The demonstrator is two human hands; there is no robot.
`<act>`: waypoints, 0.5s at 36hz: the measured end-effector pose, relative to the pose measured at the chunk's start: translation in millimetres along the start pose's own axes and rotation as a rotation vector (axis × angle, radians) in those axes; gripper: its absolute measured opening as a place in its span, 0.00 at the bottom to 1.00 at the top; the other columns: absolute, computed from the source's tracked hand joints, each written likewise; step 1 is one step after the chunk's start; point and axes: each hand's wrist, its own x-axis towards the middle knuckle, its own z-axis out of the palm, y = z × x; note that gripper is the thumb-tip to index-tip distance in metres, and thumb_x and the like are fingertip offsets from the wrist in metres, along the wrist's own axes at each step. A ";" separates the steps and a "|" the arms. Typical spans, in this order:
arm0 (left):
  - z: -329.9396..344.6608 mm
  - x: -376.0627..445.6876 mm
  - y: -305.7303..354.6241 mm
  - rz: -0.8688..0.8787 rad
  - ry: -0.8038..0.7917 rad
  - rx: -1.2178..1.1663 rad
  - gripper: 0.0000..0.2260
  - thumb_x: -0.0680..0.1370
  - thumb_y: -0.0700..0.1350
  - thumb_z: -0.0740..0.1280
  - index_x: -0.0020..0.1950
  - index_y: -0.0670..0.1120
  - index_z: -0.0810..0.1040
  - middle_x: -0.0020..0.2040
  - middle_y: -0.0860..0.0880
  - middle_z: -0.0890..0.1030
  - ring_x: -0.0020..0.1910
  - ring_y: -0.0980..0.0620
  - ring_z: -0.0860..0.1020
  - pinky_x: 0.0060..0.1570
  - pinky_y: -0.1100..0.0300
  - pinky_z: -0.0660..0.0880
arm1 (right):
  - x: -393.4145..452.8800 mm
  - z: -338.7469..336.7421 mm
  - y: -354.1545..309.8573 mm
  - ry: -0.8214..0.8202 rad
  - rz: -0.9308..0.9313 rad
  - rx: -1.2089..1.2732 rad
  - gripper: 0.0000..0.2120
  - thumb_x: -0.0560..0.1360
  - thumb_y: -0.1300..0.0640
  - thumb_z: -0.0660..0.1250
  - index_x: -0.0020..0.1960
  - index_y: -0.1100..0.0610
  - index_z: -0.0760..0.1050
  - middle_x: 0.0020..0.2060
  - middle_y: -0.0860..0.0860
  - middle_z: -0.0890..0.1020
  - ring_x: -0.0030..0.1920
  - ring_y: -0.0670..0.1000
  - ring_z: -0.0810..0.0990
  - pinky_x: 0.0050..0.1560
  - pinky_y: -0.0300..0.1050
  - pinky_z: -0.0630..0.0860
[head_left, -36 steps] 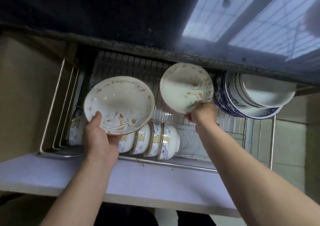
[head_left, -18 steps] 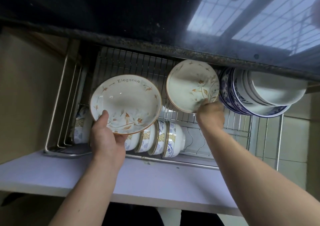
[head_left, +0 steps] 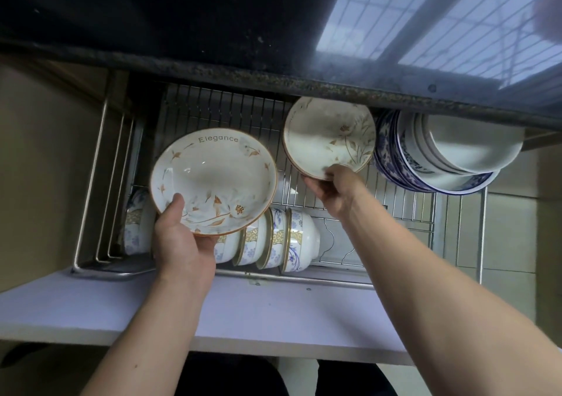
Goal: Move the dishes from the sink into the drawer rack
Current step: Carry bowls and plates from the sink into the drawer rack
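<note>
Here, the dark speckled stone table [head_left: 273, 76] juts over a pulled-out steel wire drawer rack [head_left: 219, 113], with a pale lavender drawer front [head_left: 273, 313] nearest the camera, beige cabinet wall [head_left: 45, 158] to the left, and a window grille reflected in the glossy top at upper right. The left hand [head_left: 179, 240] grips a wide cream soup plate with an orange rim, leaf sprigs and the word "Elegance" [head_left: 213, 180], thumb curled over the near rim and fingers under it, holding it tilted above a row of small white bowls with blue flowers and gold bands [head_left: 273, 240] standing on edge at the rack's front. The right hand [head_left: 331, 189] pinches the lower rim of a smaller cream plate with a brown flower stem [head_left: 328, 137], held upright over the rack's back section, just beside a leaning stack of blue-and-white patterned bowls [head_left: 441, 155] nested on their sides at the right end. Whether the smaller plate touches the wires cannot be told.
</note>
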 end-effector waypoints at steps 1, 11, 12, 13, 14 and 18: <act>-0.1 -0.2 0.5 -0.001 0.000 -0.001 0.16 0.83 0.48 0.63 0.70 0.49 0.77 0.61 0.47 0.85 0.59 0.46 0.84 0.64 0.44 0.78 | 0.4 1.2 -1.9 -0.006 0.003 -0.006 0.19 0.82 0.69 0.56 0.71 0.60 0.69 0.61 0.61 0.82 0.56 0.62 0.85 0.37 0.53 0.85; 1.8 -4.7 1.5 -0.047 -0.012 0.071 0.13 0.83 0.48 0.64 0.66 0.50 0.80 0.58 0.47 0.86 0.57 0.46 0.85 0.60 0.44 0.80 | -47.2 -15.2 -1.8 -0.035 0.091 -0.291 0.16 0.83 0.44 0.63 0.59 0.58 0.73 0.48 0.61 0.82 0.43 0.59 0.84 0.52 0.58 0.84; 2.8 -5.6 1.7 -0.062 -0.021 0.075 0.13 0.83 0.48 0.64 0.66 0.49 0.80 0.58 0.47 0.86 0.58 0.45 0.84 0.61 0.44 0.79 | -58.3 -18.3 1.1 0.009 0.032 -0.437 0.18 0.84 0.44 0.62 0.60 0.59 0.72 0.48 0.60 0.82 0.42 0.58 0.84 0.51 0.57 0.84; 3.9 -6.7 1.8 -0.078 -0.035 0.081 0.14 0.83 0.48 0.64 0.67 0.49 0.79 0.58 0.46 0.86 0.58 0.45 0.84 0.61 0.43 0.79 | -69.6 -21.5 4.1 0.045 -0.052 -0.573 0.19 0.84 0.43 0.61 0.59 0.60 0.73 0.48 0.59 0.82 0.41 0.57 0.84 0.50 0.56 0.85; 5.1 -7.7 1.6 -0.094 -0.055 0.096 0.14 0.83 0.48 0.64 0.67 0.48 0.79 0.58 0.46 0.86 0.59 0.45 0.84 0.61 0.43 0.79 | -81.6 -23.9 6.6 0.044 -0.140 -0.669 0.20 0.84 0.42 0.60 0.57 0.60 0.75 0.46 0.58 0.82 0.39 0.55 0.84 0.47 0.53 0.85; 10.4 -17.4 -2.1 -0.164 -0.200 0.205 0.13 0.85 0.48 0.61 0.64 0.47 0.80 0.58 0.46 0.86 0.59 0.45 0.84 0.61 0.46 0.78 | -124.6 -28.0 12.3 -0.267 -0.198 -0.795 0.19 0.84 0.42 0.59 0.55 0.57 0.77 0.36 0.55 0.83 0.34 0.54 0.82 0.37 0.51 0.80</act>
